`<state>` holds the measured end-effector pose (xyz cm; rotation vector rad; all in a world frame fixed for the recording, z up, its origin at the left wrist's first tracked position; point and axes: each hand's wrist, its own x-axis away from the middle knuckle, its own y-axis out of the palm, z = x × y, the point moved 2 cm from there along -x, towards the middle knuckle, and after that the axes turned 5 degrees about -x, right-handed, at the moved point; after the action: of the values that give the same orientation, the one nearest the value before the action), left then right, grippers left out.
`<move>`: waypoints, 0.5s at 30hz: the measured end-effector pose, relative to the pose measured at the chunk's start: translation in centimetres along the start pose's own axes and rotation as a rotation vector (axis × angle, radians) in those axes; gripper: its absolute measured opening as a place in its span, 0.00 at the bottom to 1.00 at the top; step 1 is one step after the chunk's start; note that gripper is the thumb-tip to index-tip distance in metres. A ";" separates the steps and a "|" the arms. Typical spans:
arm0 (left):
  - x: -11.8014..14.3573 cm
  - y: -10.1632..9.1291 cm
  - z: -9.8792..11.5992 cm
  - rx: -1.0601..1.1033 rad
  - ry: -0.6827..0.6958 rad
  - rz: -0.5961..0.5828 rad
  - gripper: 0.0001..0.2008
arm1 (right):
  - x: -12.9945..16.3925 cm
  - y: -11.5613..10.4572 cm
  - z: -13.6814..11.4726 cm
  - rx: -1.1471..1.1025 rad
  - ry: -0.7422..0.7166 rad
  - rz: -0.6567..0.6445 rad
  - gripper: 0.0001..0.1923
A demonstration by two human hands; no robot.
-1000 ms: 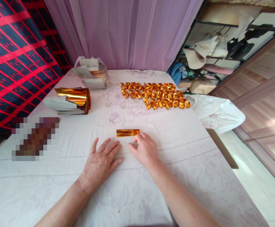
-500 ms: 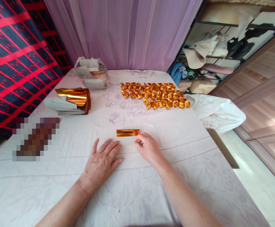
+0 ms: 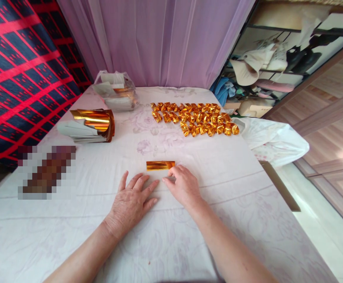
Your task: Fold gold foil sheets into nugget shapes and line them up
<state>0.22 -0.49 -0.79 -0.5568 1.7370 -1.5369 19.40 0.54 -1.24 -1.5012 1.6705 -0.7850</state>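
A foil sheet lies white side up on the tablecloth, its far edge folded over into a gold strip point(image 3: 160, 165). My left hand point(image 3: 133, 201) rests flat on the white part, fingers spread, fingertips just short of the strip. My right hand point(image 3: 185, 186) sits at the strip's right end, its thumb and forefinger pinched on the sheet's pale edge. The sheet's outline is hard to tell from the white cloth.
Several folded gold foil pieces point(image 3: 195, 118) lie in rows at the far centre. A stack of gold-and-white sheets point(image 3: 90, 125) sits far left, a plastic bag of more sheets point(image 3: 115, 92) behind it. A white bag point(image 3: 273, 141) hangs off the right table edge point(image 3: 279, 184).
My left hand has slid a little to the right and forward on the sheet. My right hand's fingers shifted along the sheet's edge below the gold strip, which stayed put.
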 end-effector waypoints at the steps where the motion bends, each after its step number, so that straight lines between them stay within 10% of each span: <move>1: 0.0 0.0 0.0 0.000 -0.003 -0.004 0.22 | -0.1 -0.1 0.1 -0.022 0.005 -0.011 0.06; 15: 0.4 -0.4 -0.9 0.084 -0.030 0.035 0.19 | -0.4 -1.1 2.3 -0.262 -0.040 -0.103 0.09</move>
<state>-0.79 -0.25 -0.44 -0.5014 1.6434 -1.5613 22.01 0.86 -1.49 -1.7826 1.7291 -0.6021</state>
